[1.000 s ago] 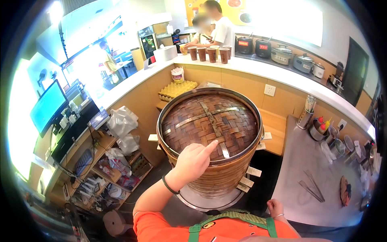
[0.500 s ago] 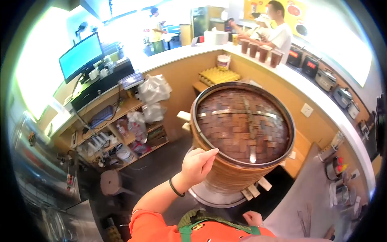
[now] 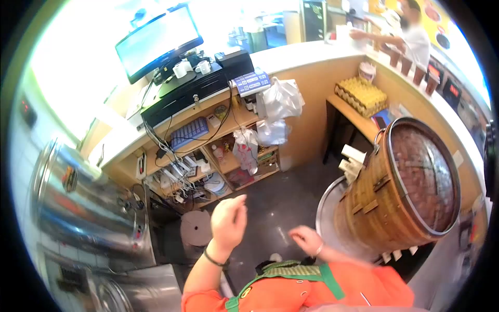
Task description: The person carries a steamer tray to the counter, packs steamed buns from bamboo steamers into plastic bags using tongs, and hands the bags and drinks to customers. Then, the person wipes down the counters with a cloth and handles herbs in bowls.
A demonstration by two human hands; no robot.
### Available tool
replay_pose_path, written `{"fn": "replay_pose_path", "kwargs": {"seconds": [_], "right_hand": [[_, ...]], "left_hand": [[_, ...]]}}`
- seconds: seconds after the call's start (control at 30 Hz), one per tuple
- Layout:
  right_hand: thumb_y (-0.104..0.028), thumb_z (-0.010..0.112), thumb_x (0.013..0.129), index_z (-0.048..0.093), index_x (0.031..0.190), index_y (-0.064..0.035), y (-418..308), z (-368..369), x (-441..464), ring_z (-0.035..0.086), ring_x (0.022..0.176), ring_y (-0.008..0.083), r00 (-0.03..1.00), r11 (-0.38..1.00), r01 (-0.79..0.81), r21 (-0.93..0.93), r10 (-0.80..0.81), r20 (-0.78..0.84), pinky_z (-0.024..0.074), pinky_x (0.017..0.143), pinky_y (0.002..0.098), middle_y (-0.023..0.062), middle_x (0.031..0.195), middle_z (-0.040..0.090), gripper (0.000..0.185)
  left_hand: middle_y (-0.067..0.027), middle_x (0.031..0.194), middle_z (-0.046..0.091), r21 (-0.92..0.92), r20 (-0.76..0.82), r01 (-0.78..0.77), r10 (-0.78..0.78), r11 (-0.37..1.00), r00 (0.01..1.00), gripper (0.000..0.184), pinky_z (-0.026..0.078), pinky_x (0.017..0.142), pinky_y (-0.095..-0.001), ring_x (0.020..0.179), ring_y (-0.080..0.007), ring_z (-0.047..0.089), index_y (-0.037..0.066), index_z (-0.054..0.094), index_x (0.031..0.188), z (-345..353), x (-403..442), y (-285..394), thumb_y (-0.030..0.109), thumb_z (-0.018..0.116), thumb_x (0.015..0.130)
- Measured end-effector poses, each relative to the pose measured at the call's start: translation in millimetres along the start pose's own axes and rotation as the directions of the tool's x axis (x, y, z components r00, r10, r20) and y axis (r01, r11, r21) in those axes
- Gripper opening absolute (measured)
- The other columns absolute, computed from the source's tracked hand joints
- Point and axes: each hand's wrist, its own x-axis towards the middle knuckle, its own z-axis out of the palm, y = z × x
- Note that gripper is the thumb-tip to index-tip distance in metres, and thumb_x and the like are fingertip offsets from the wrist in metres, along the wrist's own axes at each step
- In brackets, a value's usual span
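Note:
My left hand [image 3: 228,222], with a dark band at the wrist, is raised over the floor in front of me. Its fingers are curled together and nothing shows in them. Lower and to the right, my right hand [image 3: 306,239] hangs in the air near my apron [image 3: 299,271], its fingers loosely bent and a little apart, holding nothing visible. Right of both hands stands a tall bamboo steamer [image 3: 371,210], apart from them, topped by a woven brown lid [image 3: 423,177]. A round metal base [image 3: 326,213] shows beneath it.
A round stool [image 3: 196,228] stands left of my left hand. Ahead are shelves with cables and bags, a monitor [image 3: 161,41] and a cash drawer [image 3: 195,93]. Large steel vessels [image 3: 88,203] line the left. Beyond the counter [image 3: 312,54], a person [image 3: 413,39] reaches out beside several brown cups.
My view has swung left, so the steamer now sits at the right. My left hand has come away from the steamer's rim. My right hand has risen further into view.

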Motion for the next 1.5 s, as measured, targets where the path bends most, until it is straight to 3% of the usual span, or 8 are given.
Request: {"fn": "replay_pose_path", "kwargs": {"seconds": [0.2, 0.47, 0.7, 0.83, 1.0, 1.17, 1.27, 1.5], "right_hand": [[-0.015, 0.054, 0.078, 0.056, 0.106, -0.0037, 27.9, 24.5, 142.3, 0.058, 0.086, 0.0239, 0.998, 0.998, 0.012, -0.064, -0.008, 0.069, 0.0465, 0.078, 0.0336, 0.0129, 0.098, 0.057, 0.03], [-0.016, 0.054, 0.078, 0.057, 0.107, -0.0018, 192.4, 45.2, 332.0, 0.056, 0.098, 0.0309, 0.934, 0.93, -0.355, -0.09, 0.349, -0.079, 0.043, 0.087, 0.0361, 0.0169, 0.104, 0.059, 0.033], [-0.014, 0.056, 0.076, 0.057, 0.109, -0.0042, 268.9, 41.7, 527.3, 0.055, 0.097, 0.0329, 0.925, 0.919, -0.363, -0.151, 0.336, -0.18, 0.0438, 0.085, 0.0358, 0.019, 0.105, 0.058, 0.035], [-0.014, 0.057, 0.076, 0.062, 0.099, -0.0052, 359.3, 83.9, 588.9, 0.057, 0.092, 0.0329, 0.937, 0.908, -0.342, -0.243, 0.312, -0.155, 0.045, 0.081, 0.0378, 0.0168, 0.097, 0.061, 0.025], [-0.018, 0.061, 0.072, 0.064, 0.074, -0.0069, 315.2, 45.3, 575.3, 0.058, 0.077, 0.0315, 0.949, 0.927, -0.275, -0.253, 0.22, -0.227, 0.0464, 0.069, 0.0389, 0.0159, 0.077, 0.06, 0.012], [-0.025, 0.055, 0.074, 0.061, 0.082, -0.0114, 285.7, 20.5, 559.8, 0.057, 0.084, 0.0314, 0.954, 0.89, -0.242, -0.387, 0.292, 0.074, 0.0466, 0.073, 0.0406, 0.0121, 0.093, 0.059, 0.016], [-0.019, 0.058, 0.07, 0.059, 0.078, -0.0106, 280.9, 28.2, 553.0, 0.056, 0.083, 0.0315, 0.99, 0.943, -0.142, -0.302, 0.128, -0.065, 0.0464, 0.073, 0.0403, 0.0126, 0.086, 0.059, 0.011], [-0.01, 0.056, 0.07, 0.058, 0.087, -0.0061, 234.7, 33.3, 546.9, 0.059, 0.081, 0.0334, 0.93, 0.924, -0.343, -0.17, 0.308, -0.201, 0.0461, 0.07, 0.042, 0.0183, 0.084, 0.061, 0.017]], "left_hand": [[-0.0053, 0.073, 0.057, -0.166, -0.146, 0.452, -0.475, 0.877, 0.868, 0.016, 0.043, 0.058, -0.0214, 0.063, -0.0085, 0.053, -0.002, 0.057, 0.099, -39.8, -35.6, -69.7, 0.001, 0.051, 0.085], [-0.0087, 0.074, 0.06, 0.121, 0.048, 0.426, -0.434, 0.897, 0.9, 0.017, 0.045, 0.065, -0.0284, 0.067, -0.0184, 0.058, 0.0, 0.058, 0.094, 9.7, -21.8, -159.0, -0.003, 0.052, 0.079], [-0.0105, 0.074, 0.06, 0.094, 0.017, 0.819, -0.823, 0.566, 0.567, 0.014, 0.044, 0.064, -0.0313, 0.068, -0.0242, 0.058, 0.0, 0.059, 0.089, 66.8, 22.6, -229.8, -0.001, 0.054, 0.076], [-0.0101, 0.074, 0.061, 0.292, 0.216, 0.672, -0.732, 0.68, 0.647, 0.014, 0.044, 0.063, -0.0309, 0.068, -0.0244, 0.057, 0.001, 0.06, 0.09, 86.1, 60.3, -256.9, 0.001, 0.056, 0.076], [-0.0105, 0.074, 0.062, 0.24, 0.263, 0.744, -0.78, 0.624, 0.569, 0.013, 0.045, 0.065, -0.0329, 0.07, -0.0256, 0.058, 0.002, 0.06, 0.09, 104.6, 80.8, -285.5, 0.003, 0.056, 0.078], [-0.0099, 0.079, 0.064, 0.138, 0.453, 0.749, -0.714, 0.648, 0.534, 0.014, 0.047, 0.071, -0.0323, 0.076, -0.0244, 0.061, 0.002, 0.061, 0.091, 130.9, 67.9, -324.7, 0.006, 0.056, 0.08], [-0.0085, 0.079, 0.065, 0.054, 0.618, 0.83, -0.671, 0.555, 0.409, 0.016, 0.047, 0.067, -0.027, 0.074, -0.0176, 0.062, 0.002, 0.061, 0.095, 163.4, 72.6, -342.7, 0.01, 0.054, 0.083], [-0.0054, 0.079, 0.064, -0.078, 0.728, 0.872, -0.57, 0.484, 0.382, 0.019, 0.046, 0.064, -0.0248, 0.072, -0.0142, 0.061, 0.001, 0.059, 0.098, 212.6, 44.4, -394.9, 0.014, 0.053, 0.085]]}}
